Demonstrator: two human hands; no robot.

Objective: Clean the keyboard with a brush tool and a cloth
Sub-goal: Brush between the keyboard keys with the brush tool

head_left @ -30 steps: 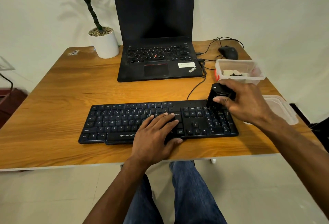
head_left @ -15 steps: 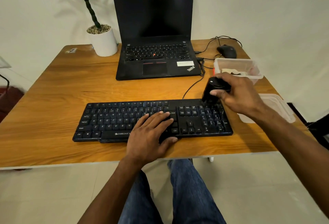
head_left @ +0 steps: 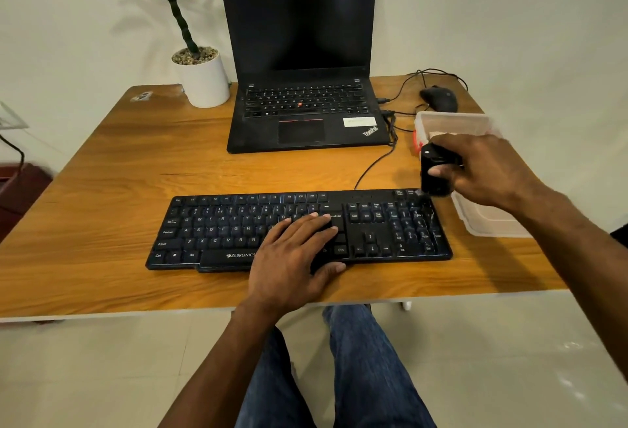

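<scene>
- Since the frame half a second back, my right hand (head_left: 486,169) has lifted the brush tool (head_left: 435,169) off the top right corner of the keyboard (head_left: 299,230); it now hangs just above and behind that corner, near the clear container (head_left: 455,122).
- My right fingers and thumb stay wrapped around the brush tool, a squat black plastic body with a small pale dot on top; its bristles are too blurred to make out.
- My left hand (head_left: 292,257) has not moved: flat, fingers straight, pressing the keys just left of Enter, thumb at the front edge.
- Matte black and long, the keyboard lies across the near part of the wooden table (head_left: 102,189), whose top shows warm grain. "ZEBRONICS" reads on its front lip.
- Behind it stands an open black laptop (head_left: 299,54), screen dark, with "ThinkPad" printed on the palm rest beside a white sticker I cannot read.
- A translucent plastic lid (head_left: 486,220) lies under my right wrist; a black mouse (head_left: 438,98) sits at the far right, a white plant pot (head_left: 204,81) at the far left.
- I cannot spot the cloth for certain.
</scene>
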